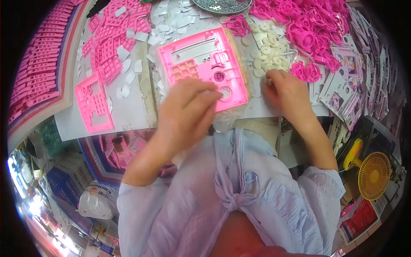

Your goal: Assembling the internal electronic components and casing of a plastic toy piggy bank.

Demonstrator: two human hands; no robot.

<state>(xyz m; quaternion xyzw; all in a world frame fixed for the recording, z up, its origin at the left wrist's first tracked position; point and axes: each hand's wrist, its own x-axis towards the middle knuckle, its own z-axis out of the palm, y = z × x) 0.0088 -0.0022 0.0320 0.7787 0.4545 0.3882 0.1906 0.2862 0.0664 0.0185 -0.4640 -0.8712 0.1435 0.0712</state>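
A pink plastic casing (203,36) lies open side up in front of me, with a grid of square holes, a slot and round openings. My left hand (188,113) is over its lower left part, fingers pointing right toward the lower round opening. The fingers are blurred by motion, and whether they hold anything does not show. To the right of the casing, my right hand (287,92) is closed with bent fingers beside a heap of cream-white round discs (269,49). Its fingertips point down and hide whatever may be between them.
Pink grid pieces (122,25) and white paper slips (167,19) are spread at the back left; a pink frame (93,105) lies nearer. Pink ring parts (304,32) pile up at the back right, beside stacked printed panels (368,73). A yellow fan (373,175) stands lower right.
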